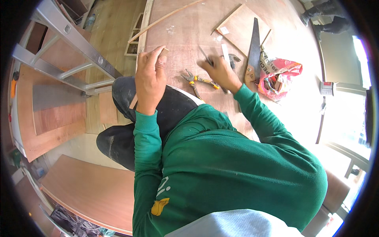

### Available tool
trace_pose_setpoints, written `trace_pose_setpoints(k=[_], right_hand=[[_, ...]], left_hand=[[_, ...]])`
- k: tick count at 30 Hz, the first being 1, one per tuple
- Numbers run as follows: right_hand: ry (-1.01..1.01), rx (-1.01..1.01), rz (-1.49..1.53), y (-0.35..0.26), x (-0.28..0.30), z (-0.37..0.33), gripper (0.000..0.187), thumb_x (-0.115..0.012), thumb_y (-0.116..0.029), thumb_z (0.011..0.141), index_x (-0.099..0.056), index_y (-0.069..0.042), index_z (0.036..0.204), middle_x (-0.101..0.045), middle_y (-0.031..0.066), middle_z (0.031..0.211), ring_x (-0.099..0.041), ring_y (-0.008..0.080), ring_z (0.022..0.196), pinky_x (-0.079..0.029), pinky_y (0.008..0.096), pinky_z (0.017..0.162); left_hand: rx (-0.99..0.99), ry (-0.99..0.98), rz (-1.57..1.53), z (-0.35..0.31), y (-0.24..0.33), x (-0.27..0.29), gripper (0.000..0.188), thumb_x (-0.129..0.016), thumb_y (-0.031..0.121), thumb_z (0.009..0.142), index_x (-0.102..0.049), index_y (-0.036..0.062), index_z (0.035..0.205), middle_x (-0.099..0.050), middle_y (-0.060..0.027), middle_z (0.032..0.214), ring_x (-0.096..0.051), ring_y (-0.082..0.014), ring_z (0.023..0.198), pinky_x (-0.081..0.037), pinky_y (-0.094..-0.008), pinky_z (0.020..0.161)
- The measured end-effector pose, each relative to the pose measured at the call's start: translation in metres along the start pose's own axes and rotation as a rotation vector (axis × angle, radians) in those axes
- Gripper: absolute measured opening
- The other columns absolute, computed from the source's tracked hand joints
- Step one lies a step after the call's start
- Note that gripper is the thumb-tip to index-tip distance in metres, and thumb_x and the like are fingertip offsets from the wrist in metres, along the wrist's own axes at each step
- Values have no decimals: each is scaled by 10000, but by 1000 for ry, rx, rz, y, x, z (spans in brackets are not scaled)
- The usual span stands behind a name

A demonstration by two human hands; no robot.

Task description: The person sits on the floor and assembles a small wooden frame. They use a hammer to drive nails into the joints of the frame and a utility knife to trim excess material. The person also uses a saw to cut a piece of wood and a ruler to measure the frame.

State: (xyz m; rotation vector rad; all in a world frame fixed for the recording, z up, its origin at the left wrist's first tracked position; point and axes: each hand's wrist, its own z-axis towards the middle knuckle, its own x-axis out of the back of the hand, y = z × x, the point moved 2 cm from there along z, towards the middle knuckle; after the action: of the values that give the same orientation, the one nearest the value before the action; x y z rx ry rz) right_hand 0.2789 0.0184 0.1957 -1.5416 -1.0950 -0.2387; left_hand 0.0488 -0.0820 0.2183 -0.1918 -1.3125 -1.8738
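My left hand [150, 77] is closed around a thin wooden strip [133, 102]; one end shows past the fingertips and another part below the wrist. Over the wooden surface, my right hand [221, 71] is closed and somewhat blurred, gripping a slim tool with a narrow blade [204, 54]; its exact kind is unclear. Between the hands lie pliers [193, 79] with yellow and black grips. Just beyond my right hand is a claw hammer [233, 59], partly hidden. A handsaw [254, 43] lies to the right, beside a pink plastic bag [282, 73] holding small items.
A square wooden panel [239, 25] and a long wood strip [167, 19] lie on the far surface. An aluminium ladder [75, 39] stands at left. At right is a small can [327, 89]. Another person's legs [331, 23] show at the far right.
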Motion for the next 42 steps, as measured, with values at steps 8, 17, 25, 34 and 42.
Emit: trace_pose_setpoints(k=[8,17,25,34,42], right_hand=[[-1,24,-264,180,-78,-80,357,-689,-306,1006,-621,13,1151,-668,280,1106,-654,486,1058,-525,559,908],[751,-230,-477,259,117,109,723,-763,-488,944,-535,92,1311,-637,326,1246,-628,472,1194,-514,545,1023],[403,-592,-225,337,163,193,739,-806,-564,851,-712,96,1170,-764,238,1060,-728,409,1100,-572,495,977],[688,-691,-240,409,229,76,629,-872,-436,807,-759,129,1058,-776,224,977,-759,321,927,-584,462,827],[559,-528,-567,284,181,121,807,-627,-722,940,-739,56,1124,-734,301,1190,-709,435,1158,-539,534,996]], left_hand=[[246,-202,-39,9,-12,-11,459,-713,458,1031,-702,0,1065,-646,-132,978,-635,-287,815,-517,-406,748],[321,-366,-13,25,-17,-61,537,-769,477,990,-661,-34,1116,-649,-134,931,-593,-229,818,-511,-384,770],[525,-325,-143,3,-44,-42,422,-776,352,1012,-673,-29,1163,-701,-103,971,-621,-177,841,-528,-339,796],[619,-345,-133,-7,-56,-35,447,-760,388,1021,-678,-28,1164,-671,-76,904,-558,-140,756,-505,-330,710],[564,-411,-117,-11,-65,-45,414,-759,336,1027,-676,-44,1168,-698,-114,944,-599,-162,775,-525,-333,744]])
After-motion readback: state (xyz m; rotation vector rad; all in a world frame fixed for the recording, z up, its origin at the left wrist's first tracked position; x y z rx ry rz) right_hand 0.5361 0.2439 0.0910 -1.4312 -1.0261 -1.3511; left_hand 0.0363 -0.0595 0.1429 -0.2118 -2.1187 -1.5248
